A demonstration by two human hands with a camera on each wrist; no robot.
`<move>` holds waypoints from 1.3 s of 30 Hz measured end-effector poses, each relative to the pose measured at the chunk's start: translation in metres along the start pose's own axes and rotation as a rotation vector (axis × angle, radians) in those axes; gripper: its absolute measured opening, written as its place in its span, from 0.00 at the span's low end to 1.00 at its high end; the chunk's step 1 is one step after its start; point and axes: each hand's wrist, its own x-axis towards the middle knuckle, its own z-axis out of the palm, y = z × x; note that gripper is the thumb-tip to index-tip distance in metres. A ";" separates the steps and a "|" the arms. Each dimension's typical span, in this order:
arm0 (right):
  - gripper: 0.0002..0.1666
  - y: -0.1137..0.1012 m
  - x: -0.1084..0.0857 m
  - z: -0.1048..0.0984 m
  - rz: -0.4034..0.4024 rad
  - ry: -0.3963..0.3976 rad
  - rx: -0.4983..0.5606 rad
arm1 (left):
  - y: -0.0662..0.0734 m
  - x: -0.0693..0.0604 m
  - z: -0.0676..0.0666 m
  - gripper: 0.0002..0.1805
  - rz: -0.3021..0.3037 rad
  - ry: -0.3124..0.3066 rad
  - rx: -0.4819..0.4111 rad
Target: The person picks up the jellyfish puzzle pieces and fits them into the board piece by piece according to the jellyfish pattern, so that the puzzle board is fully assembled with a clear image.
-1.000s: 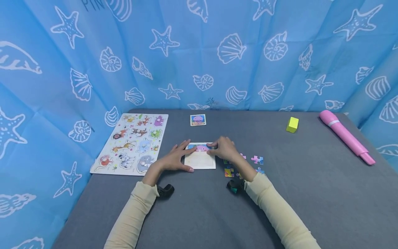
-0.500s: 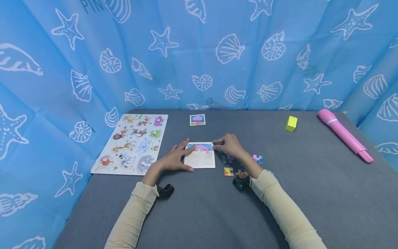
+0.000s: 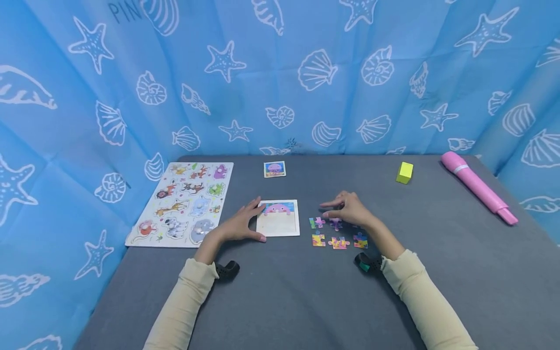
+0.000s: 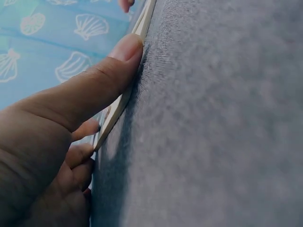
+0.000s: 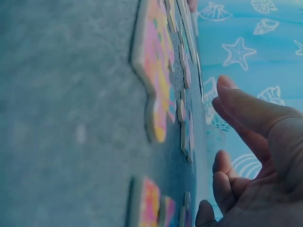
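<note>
A shallow wooden puzzle tray point(image 3: 277, 225) lies on the grey table, with a strip of pink-and-blue puzzle pieces point(image 3: 278, 209) along its far side. My left hand point(image 3: 238, 223) holds the tray's left side, thumb at the near corner and fingers toward the far corner. The left wrist view has the thumb point(image 4: 90, 90) against the tray's pale edge point(image 4: 118, 106). My right hand point(image 3: 352, 209) hovers over loose jigsaw pieces point(image 3: 339, 243) right of the tray. In the right wrist view its thumb and fingers point(image 5: 251, 113) hold nothing, beside standing-out colourful pieces point(image 5: 154, 61).
A small picture card point(image 3: 274, 169) with a pink sea creature lies beyond the tray. An animal peg puzzle board point(image 3: 183, 204) is at the left. Farther right are a yellow block point(image 3: 404, 173) and a pink microphone-shaped toy point(image 3: 479, 187). A blue shell-print curtain point(image 3: 280, 73) hangs behind.
My right hand has left the tray's far right corner and moved right, over the loose pieces. The left hand stays at the tray. The head view has shifted slightly.
</note>
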 end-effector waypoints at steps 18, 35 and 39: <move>0.22 0.002 -0.008 0.007 0.055 -0.085 -0.062 | -0.008 -0.016 0.002 0.41 0.084 0.062 -0.020; 0.21 0.001 -0.008 0.012 0.057 -0.074 -0.089 | -0.010 -0.017 0.002 0.36 0.092 0.098 -0.028; 0.19 0.000 -0.007 0.012 0.070 -0.074 -0.088 | -0.010 -0.017 0.001 0.36 0.090 0.099 -0.028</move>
